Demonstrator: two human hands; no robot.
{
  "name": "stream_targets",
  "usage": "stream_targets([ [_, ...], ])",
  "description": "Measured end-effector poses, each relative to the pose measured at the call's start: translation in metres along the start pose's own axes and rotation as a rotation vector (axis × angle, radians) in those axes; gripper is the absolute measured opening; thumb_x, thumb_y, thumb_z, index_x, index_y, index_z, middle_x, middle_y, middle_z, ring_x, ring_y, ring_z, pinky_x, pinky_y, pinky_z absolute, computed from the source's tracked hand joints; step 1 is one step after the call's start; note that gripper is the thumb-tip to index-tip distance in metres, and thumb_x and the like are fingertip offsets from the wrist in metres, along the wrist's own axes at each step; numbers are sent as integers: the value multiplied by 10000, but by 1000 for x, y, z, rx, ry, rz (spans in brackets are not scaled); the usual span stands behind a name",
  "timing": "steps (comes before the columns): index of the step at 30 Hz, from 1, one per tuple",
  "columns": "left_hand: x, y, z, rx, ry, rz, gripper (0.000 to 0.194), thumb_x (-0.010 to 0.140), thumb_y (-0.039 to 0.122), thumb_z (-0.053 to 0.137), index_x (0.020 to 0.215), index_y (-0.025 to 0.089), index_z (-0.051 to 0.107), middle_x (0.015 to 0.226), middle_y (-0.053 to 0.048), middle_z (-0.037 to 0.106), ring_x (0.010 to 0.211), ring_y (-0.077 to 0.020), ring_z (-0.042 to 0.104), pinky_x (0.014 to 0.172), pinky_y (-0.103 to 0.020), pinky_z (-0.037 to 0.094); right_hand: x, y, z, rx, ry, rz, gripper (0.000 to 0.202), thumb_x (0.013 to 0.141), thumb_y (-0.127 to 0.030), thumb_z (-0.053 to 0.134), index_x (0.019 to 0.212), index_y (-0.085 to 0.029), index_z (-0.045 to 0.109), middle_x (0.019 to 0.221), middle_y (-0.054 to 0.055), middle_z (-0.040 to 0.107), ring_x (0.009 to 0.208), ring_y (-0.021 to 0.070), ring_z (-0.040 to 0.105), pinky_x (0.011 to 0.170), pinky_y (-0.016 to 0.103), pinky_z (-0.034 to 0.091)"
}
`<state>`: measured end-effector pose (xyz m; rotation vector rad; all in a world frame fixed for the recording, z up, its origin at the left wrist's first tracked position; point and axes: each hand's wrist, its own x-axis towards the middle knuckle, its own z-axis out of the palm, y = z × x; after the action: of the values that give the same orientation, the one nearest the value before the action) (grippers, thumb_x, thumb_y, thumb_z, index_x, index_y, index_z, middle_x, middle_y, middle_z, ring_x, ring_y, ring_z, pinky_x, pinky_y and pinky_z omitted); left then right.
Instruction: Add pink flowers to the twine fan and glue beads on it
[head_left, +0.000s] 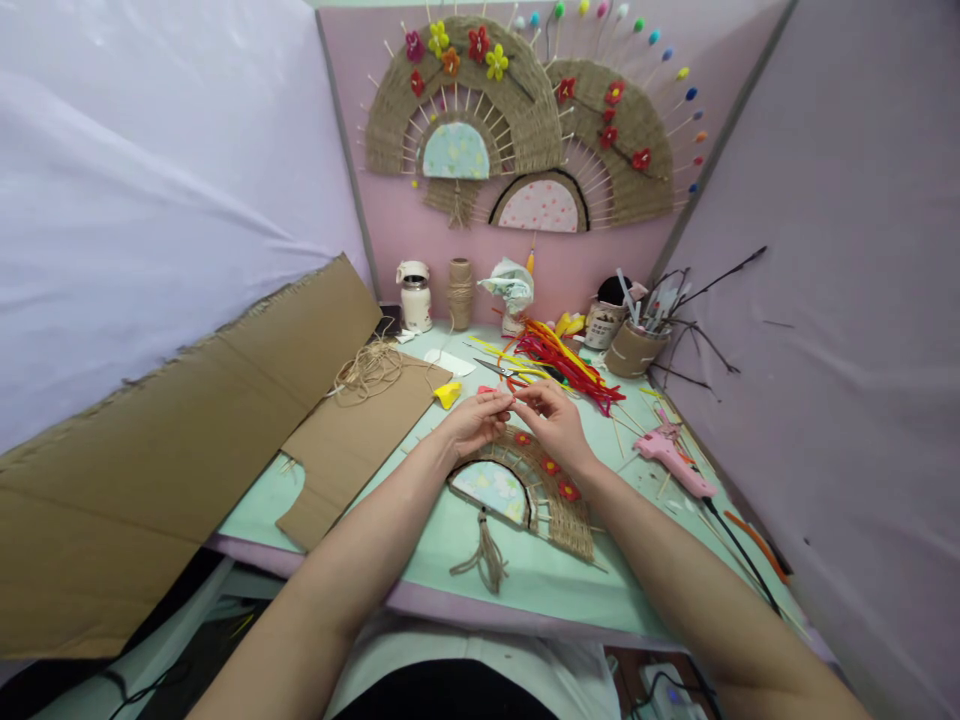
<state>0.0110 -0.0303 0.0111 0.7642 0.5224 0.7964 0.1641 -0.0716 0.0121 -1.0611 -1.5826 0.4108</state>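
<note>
My left hand and my right hand meet fingertip to fingertip above the table. Both pinch something small and reddish between them, too small to make out. Just under my hands lies a woven twine fan with red flowers along its arc. Its half-round centre is pale blue patterned cloth with a dark edge, and a twine tassel hangs toward the table's front edge. Scissors lie open just beyond my fingers.
Red and yellow craft stems lie behind my hands. At right are a pink glue gun and a brown pot with twigs. Cardboard and loose twine sit left. Twine spool and white bottle stand at the back.
</note>
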Motion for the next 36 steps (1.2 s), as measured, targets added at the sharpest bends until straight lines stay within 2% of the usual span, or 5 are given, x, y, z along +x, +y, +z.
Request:
stream_targets([
  [12,1,0,0,42,41,-4,248,636,224,816,747,93,638,642,23,510,569,-32,471,471,-118,350,-2,3,-1,-182,5,-172,124,860,-267,565,872,-227,681,866,52,595,803,173,575,655,302,481],
  [21,-2,-5,6,256,109,77,316,579,342,830,663,106,639,563,31,495,500,-43,422,468,-179,296,-4,6,0,-304,5,-203,70,803,-183,543,801,-215,606,822,46,590,756,181,560,688,317,469],
  [27,1,-5,6,359,217,141,239,608,292,800,640,112,646,543,25,507,478,-47,432,459,-189,314,-1,2,-3,-352,57,-151,61,752,-168,548,724,-216,572,754,34,585,715,179,537,693,316,449],
  [32,4,20,-6,83,290,188,96,701,159,721,709,89,656,672,-37,627,553,-46,527,482,-139,398,11,7,-12,-212,128,63,97,767,-245,547,705,-204,609,774,47,640,698,171,573,631,289,455],
  [36,4,35,-15,-163,356,167,33,745,60,635,762,88,635,714,-46,650,578,-41,554,509,-117,443,32,18,-12,-299,-64,129,157,769,-297,561,703,-196,662,744,48,673,680,178,591,653,300,449],
])
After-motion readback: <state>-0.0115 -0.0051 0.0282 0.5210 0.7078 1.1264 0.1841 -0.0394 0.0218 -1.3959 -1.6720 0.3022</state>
